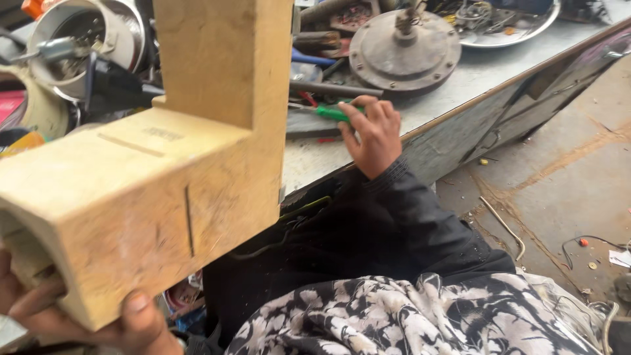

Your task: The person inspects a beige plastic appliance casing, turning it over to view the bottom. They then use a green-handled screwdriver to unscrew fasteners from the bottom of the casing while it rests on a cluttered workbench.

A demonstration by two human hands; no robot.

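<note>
Your right hand (pixel 373 135) has its fingers curled round the green-handled screwdriver (pixel 332 112), its long axis running left from them, while your left hand (pixel 98 319) grips the wooden block (pixel 151 171) from below.

A pale, L-shaped block of raw wood (pixel 164 164), hollow at its near end and marked with thin saw cuts, is held up off the surface, tilted, close to the camera. A green-handled screwdriver (pixel 334 112) lies on the grey metal surface (pixel 460 85), its handle under fingers.
</note>
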